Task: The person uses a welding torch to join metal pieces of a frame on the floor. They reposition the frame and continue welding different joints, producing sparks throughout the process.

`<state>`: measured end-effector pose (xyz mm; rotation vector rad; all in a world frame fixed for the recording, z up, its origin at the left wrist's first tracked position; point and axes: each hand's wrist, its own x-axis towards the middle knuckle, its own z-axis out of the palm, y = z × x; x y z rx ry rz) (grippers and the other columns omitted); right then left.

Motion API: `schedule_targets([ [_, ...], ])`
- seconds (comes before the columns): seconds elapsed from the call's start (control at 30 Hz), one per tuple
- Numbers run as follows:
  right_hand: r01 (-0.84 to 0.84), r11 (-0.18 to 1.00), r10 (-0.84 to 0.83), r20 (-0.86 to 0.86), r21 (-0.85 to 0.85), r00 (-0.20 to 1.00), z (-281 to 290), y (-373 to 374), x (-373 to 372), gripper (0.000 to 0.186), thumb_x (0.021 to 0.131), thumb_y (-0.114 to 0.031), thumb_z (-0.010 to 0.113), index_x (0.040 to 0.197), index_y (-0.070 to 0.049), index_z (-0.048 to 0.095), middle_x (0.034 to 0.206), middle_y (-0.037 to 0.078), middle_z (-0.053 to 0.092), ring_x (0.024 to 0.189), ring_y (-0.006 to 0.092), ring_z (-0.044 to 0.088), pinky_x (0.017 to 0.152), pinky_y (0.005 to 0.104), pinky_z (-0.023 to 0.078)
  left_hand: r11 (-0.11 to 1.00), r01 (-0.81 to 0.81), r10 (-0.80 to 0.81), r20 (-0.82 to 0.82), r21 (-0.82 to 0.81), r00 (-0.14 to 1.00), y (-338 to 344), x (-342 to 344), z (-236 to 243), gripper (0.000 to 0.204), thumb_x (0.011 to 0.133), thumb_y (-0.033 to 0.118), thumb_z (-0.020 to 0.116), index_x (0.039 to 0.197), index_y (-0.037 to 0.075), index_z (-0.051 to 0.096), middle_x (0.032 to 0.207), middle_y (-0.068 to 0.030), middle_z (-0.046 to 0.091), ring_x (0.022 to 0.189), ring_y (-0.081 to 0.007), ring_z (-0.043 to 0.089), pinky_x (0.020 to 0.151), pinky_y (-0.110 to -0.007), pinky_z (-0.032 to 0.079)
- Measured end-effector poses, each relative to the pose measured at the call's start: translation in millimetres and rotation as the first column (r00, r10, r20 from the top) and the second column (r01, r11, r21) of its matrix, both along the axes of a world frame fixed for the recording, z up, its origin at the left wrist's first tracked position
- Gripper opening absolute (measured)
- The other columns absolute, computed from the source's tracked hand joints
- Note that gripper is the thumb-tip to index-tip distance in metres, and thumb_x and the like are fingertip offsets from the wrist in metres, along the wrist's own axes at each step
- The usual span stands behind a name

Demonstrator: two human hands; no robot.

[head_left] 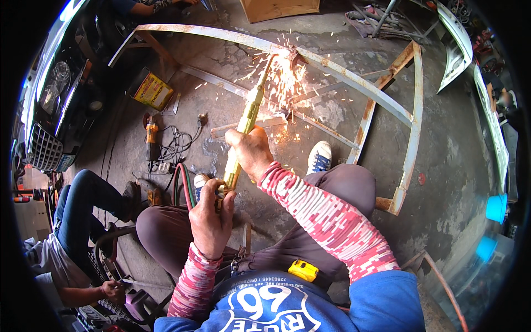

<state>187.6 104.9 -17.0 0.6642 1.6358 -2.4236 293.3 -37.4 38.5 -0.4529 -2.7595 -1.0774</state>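
A brass cutting torch (253, 108) slants up and away from my lap. My right hand (251, 151) is closed round the middle of its body. At the rear end, by the valves, my left hand (211, 220) grips it with thumb and fingers. The torch tip meets the far bar of a rusty, grey-painted metal frame (359, 87). Bright sparks (289, 83) burst from that spot and fall to the floor, and their glare hides the exact point of contact. Red and green hoses (180, 180) curve down near my left hand.
An angle grinder (151, 138) with a coiled cord and a yellow-labelled bucket (153, 91) stand left of the frame. A person (77, 207) sits close on my left, near a car front (63, 105). A yellow tape measure (303, 270) is at my waist. Right lies a blue tub (496, 208).
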Motion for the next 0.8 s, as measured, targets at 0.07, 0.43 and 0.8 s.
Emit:
schedule_targets([
  [0.07, 0.002, 1.000, -0.002, 0.003, 0.007, 1.000, 0.4, 0.6, 0.0, 0.027, 0.081, -0.023, 0.067, 0.078, 0.004, 0.065, 0.070, 0.012, 0.067, 0.063, 0.0227, 0.067, 0.062, 0.0372, 0.055, 1.000, 0.005, -0.005, -0.016, -0.001, 1.000, 0.0, -0.7, -1.0, 0.029, 0.099, 0.009, 0.069, 0.125, 0.000, 0.060, 0.083, -0.0151, 0.066, 0.063, -0.0227, 0.068, 0.059, -0.032, 0.051],
  [0.43, 0.006, 0.999, -0.005, -0.018, 0.039, 1.000, -1.1, 0.4, -2.1, 0.027, 0.081, -0.023, 0.066, 0.076, 0.003, 0.064, 0.067, 0.012, 0.066, 0.061, 0.0237, 0.068, 0.060, 0.0385, 0.056, 1.000, 0.002, -0.002, 0.006, 0.018, 1.000, 0.6, -2.7, -1.1, 0.029, 0.099, 0.007, 0.069, 0.125, -0.001, 0.060, 0.080, -0.0147, 0.066, 0.061, -0.0215, 0.067, 0.058, -0.031, 0.050],
  [0.8, 0.000, 1.000, 0.000, 0.003, 0.026, 1.000, -4.7, -0.1, -4.6, 0.028, 0.080, -0.024, 0.067, 0.076, 0.004, 0.065, 0.068, 0.012, 0.067, 0.062, 0.0238, 0.068, 0.061, 0.0383, 0.056, 1.000, 0.003, -0.003, -0.021, 0.015, 1.000, -1.4, -4.3, -6.3, 0.028, 0.098, 0.007, 0.070, 0.123, -0.001, 0.060, 0.082, -0.0148, 0.067, 0.063, -0.0201, 0.067, 0.059, -0.031, 0.050],
])
